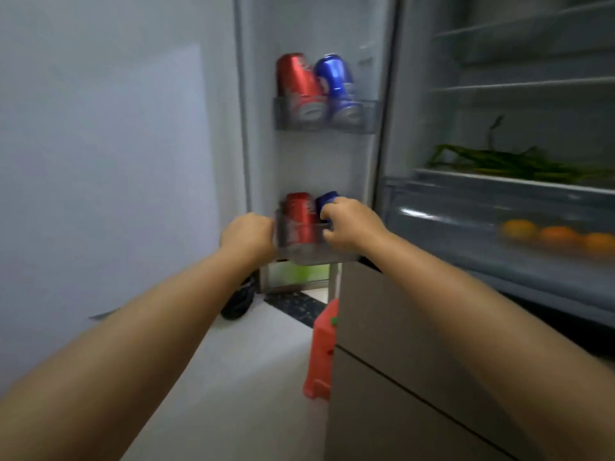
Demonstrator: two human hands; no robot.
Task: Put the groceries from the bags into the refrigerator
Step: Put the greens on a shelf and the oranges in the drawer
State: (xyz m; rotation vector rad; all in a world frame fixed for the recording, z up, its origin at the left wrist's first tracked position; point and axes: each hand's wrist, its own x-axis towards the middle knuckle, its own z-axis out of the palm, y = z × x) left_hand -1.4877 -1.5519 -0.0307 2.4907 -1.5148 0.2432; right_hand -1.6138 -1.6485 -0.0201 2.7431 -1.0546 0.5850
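**Blue can goes into the lower door bin**

Blue can (326, 202) sits at the right of the lower door bin (316, 251) of the open refrigerator, just beside a red can (299, 217), with the right hand (349, 224) wrapped around it. The left hand (248, 236) is closed against the bin's left end, its grip on the edge hidden from view. The step looks best done by lowering the can straight down until it stands flat, then letting go. Above, the upper door bin (369, 116) already holds a red can (296, 83) and a blue one (336, 83), both leaning. Inside, green stalks (499, 163) lie on a shelf and oranges (559, 236) fill the crisper drawer. A red container (321, 354) stands on the floor beside the cabinet.
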